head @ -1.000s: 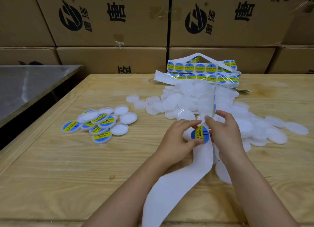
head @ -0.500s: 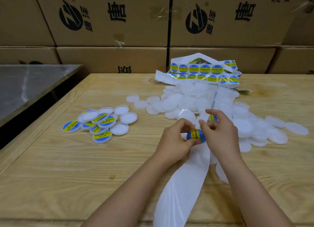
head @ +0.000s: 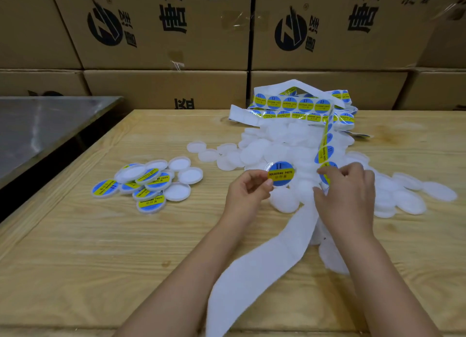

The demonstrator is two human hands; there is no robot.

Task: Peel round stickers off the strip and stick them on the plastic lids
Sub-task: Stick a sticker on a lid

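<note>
My left hand [head: 245, 194] pinches a round blue and yellow sticker [head: 280, 173] by its left edge, free of the strip and face up over the white lids. My right hand [head: 345, 195] pinches the sticker strip [head: 324, 145], which rises from it toward a bundle of stickers [head: 297, 104] at the back. Empty white backing paper [head: 262, 268] trails from my right hand down to the table's near edge. A heap of plain white plastic lids [head: 274, 147] lies under and behind both hands.
A small pile of labelled and unlabelled lids [head: 148, 182] lies on the wooden table [head: 100, 261] to the left. Cardboard boxes [head: 164, 29] are stacked along the back. A metal surface [head: 37, 129] stands at the far left, past a dark gap.
The sticker has come off the strip: my left hand lifted it up and left, now face up. My right hand shifted right with the strip, and the backing paper slid down.
</note>
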